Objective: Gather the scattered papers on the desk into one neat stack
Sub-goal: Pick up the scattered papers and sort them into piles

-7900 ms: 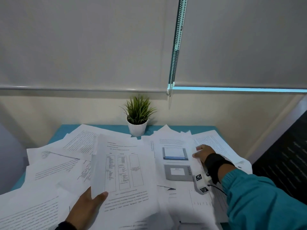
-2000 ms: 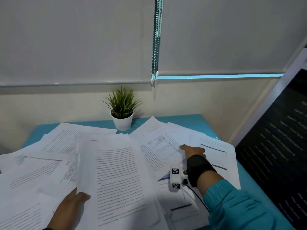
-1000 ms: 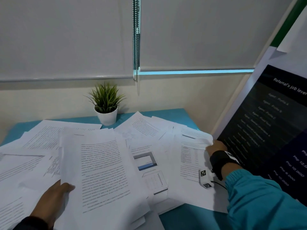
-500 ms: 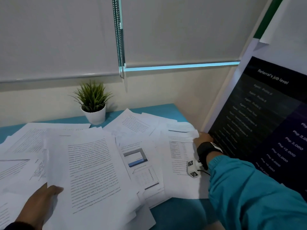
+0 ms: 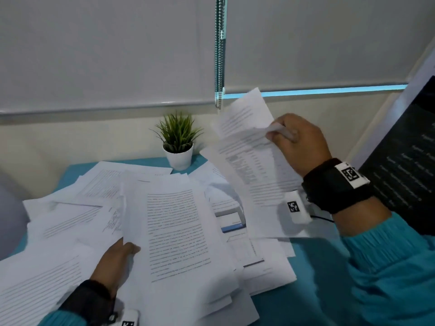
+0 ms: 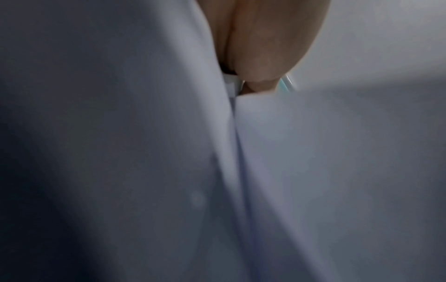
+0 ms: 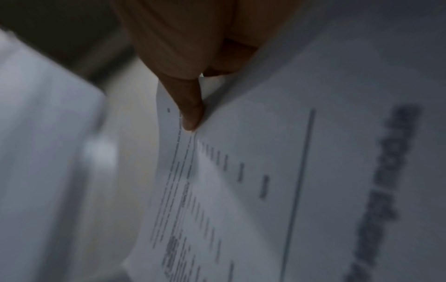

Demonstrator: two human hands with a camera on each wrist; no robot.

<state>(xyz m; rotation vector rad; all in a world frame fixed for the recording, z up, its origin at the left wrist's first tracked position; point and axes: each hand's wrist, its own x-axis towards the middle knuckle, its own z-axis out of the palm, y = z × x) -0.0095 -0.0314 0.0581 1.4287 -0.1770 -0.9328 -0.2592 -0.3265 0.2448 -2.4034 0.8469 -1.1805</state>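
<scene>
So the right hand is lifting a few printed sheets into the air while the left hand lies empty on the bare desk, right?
Not quite. The left hand isn't empty on bare desk: the head view shows it gripping the edge of the gathered stack. The right hand does hold printed sheets in the air.

No legible text anywhere.

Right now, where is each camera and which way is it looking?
Head: on the person's head, looking down at the desk, plant and papers; shows both hands, sleeves and wrist straps.
Left wrist: looks along the left hand at blurry papers; shows fingers only.
Right wrist: looks along the right hand at its lifted sheets; shows thumb and fingers.
Shared: head and right wrist both show the lifted sheets.
</scene>
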